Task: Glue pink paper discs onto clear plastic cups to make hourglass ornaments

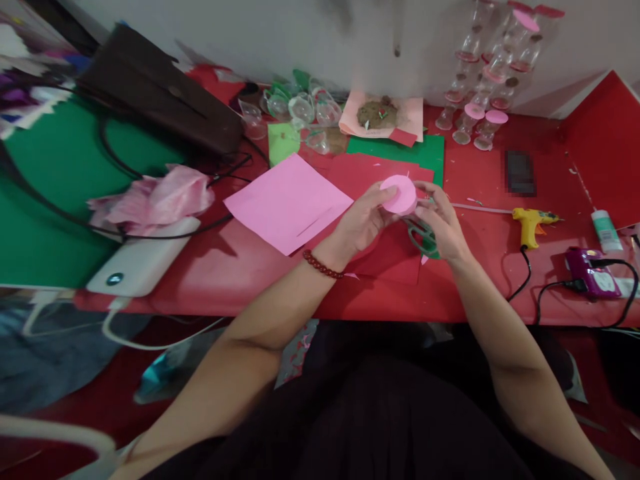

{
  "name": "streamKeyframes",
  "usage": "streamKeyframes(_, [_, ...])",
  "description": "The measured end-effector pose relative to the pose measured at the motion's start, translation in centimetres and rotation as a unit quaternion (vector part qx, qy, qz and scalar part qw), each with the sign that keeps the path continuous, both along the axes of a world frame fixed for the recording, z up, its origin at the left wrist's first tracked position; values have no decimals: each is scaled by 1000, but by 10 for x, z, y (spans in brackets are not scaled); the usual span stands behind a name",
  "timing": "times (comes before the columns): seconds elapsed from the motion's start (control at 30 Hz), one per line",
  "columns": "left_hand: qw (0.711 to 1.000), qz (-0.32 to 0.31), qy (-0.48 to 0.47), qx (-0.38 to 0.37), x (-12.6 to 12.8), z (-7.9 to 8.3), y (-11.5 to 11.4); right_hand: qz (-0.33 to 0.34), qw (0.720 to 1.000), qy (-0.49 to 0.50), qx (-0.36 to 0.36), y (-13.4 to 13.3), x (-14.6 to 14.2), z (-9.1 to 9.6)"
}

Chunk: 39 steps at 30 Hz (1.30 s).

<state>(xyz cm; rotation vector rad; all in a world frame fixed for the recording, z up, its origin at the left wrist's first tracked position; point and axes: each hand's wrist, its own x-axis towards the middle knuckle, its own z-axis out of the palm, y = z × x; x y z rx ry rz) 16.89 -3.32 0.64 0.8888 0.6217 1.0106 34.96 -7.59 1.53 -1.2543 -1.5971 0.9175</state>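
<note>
A round pink paper disc [399, 195] is held up over the table's middle. My left hand [364, 217] is closed on its left side, thumb lying on top of it. Curled fingers of my right hand [443, 223] meet the disc's right edge; what lies beneath the disc is hidden. Just below the hands, green-handled scissors [424, 239] rest on red paper [390, 267], partly covered by my right hand. A square pink sheet [287, 203] lies left of my left hand.
A yellow glue gun [530, 227], white bottle [607, 231] and purple power box [593, 273] with cords are on the right. Stacked plastic cups [480, 100] stand behind. Left are a white power bank [145, 260], crumpled pink plastic [160, 197] and a dark bag [160, 90].
</note>
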Motion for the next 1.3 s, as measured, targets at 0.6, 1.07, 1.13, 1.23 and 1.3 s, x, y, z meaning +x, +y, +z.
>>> streamKeyframes(0.6, [994,-1,47,100,6,-3,-10,-43,980,169,-99,4,-1,-2])
streamKeyframes(1.07, [870,105,276,395,6,-4,-13,6,960,192,-204,0,2,19])
streamKeyframes(1.13, [847,111,301,424,7,-7,-14,14,937,271,-220,-1,0,18])
streamKeyframes(1.23, [821,126,326,451,8,-12,-15,20,911,346,-225,-2,-3,18])
streamKeyframes(1.3, [812,133,334,459,9,-13,-16,17,903,362,-229,-3,-4,19])
